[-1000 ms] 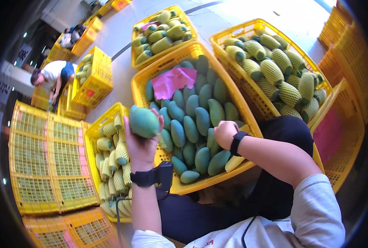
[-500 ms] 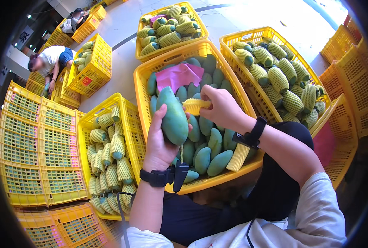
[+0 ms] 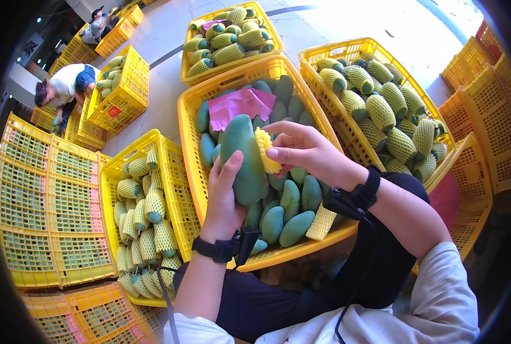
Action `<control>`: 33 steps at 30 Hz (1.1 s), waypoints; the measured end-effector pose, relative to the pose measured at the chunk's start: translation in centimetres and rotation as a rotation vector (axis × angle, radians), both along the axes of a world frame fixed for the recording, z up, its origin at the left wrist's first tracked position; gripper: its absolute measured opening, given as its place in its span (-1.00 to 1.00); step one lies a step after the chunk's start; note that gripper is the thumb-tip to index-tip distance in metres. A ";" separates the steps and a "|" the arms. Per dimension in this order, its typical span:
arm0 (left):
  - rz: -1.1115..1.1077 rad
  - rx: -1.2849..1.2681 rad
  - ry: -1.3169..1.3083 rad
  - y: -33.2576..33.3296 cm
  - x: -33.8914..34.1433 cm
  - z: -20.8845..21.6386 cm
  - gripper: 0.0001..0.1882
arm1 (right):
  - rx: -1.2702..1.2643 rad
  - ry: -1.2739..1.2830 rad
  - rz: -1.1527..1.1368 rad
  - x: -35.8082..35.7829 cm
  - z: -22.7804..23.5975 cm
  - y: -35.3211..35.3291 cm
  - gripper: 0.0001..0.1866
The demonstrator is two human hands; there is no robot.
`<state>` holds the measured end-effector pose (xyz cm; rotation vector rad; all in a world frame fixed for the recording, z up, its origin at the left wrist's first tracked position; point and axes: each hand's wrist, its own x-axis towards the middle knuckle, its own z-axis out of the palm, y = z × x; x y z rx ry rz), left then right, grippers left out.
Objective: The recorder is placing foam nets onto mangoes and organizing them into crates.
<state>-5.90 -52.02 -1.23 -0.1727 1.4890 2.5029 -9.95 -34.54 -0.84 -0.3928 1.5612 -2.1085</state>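
Note:
A large green mango stands nearly upright in my left hand, whose fingers wrap round its lower part with the thumb on its near side. Beside it, my right hand holds a short, bunched yellow foam net sleeve by the thumb and fingers, close against the mango's right side. Some of the right fingers are hidden behind the sleeve. Below both hands is a yellow crate of bare green mangoes, with a pink cloth lying on top. A flattened stack of foam sleeves rests at its near right edge.
Crates of net-wrapped mangoes stand at left, far and right. Stacked yellow crates line the left, with more at the right. Two other people work at the far left, one bending over crates.
My right hand has turned with its fingers more spread, and the foam sleeve has come upright against the mango. The mango is tipped more upright. The whole view has shifted slightly.

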 end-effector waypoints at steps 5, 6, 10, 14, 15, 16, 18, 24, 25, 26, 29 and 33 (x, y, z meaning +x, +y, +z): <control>-0.080 0.098 -0.082 -0.5 0.3 0.2 -0.51 | 0.492 0.516 -0.066 -0.2 -0.3 0.0 -0.63; -0.078 0.098 -0.083 -0.4 0.5 0.2 -0.51 | 0.646 0.651 -0.191 -0.1 -0.5 -0.2 -0.68; -0.281 0.187 -0.043 0.3 0.8 -0.1 -0.47 | 0.873 0.774 -0.376 0.1 -1.2 -0.6 -0.82; -0.190 0.133 -0.047 0.4 0.5 -0.4 -0.38 | 0.833 0.935 -0.459 0.4 -0.5 -0.4 -0.84; -0.097 0.213 -0.100 0.1 0.5 -0.5 -0.37 | 0.828 0.933 -0.462 0.4 0.0 -0.3 -0.84; -0.038 0.266 -0.096 -0.2 0.4 -0.6 -0.33 | 0.813 0.693 -0.492 0.2 0.6 -0.1 -0.83; -0.050 0.423 -0.019 -1.1 0.2 -0.5 -0.34 | 0.504 -0.029 -0.483 -1.2 2.0 0.1 -0.81; -0.336 0.457 0.059 -1.2 0.4 0.7 -0.28 | -0.482 -0.435 -0.133 -0.8 3.9 1.5 -0.80; -0.326 0.459 0.036 -0.7 0.3 0.9 -0.28 | -0.456 -0.439 -0.170 -0.7 3.7 1.4 -0.80; -0.259 0.213 0.068 0.3 0.2 0.8 -0.30 | -0.396 -0.284 -0.233 -0.7 3.3 1.2 -0.81; -0.192 0.008 0.058 1.4 -0.6 0.6 -0.38 | -0.256 -0.019 -0.439 -0.1 2.2 0.4 -0.83; 0.024 -0.051 0.007 0.6 -1.7 -0.8 -0.54 | 0.390 0.928 -0.328 2.4 1.3 -2.0 -0.84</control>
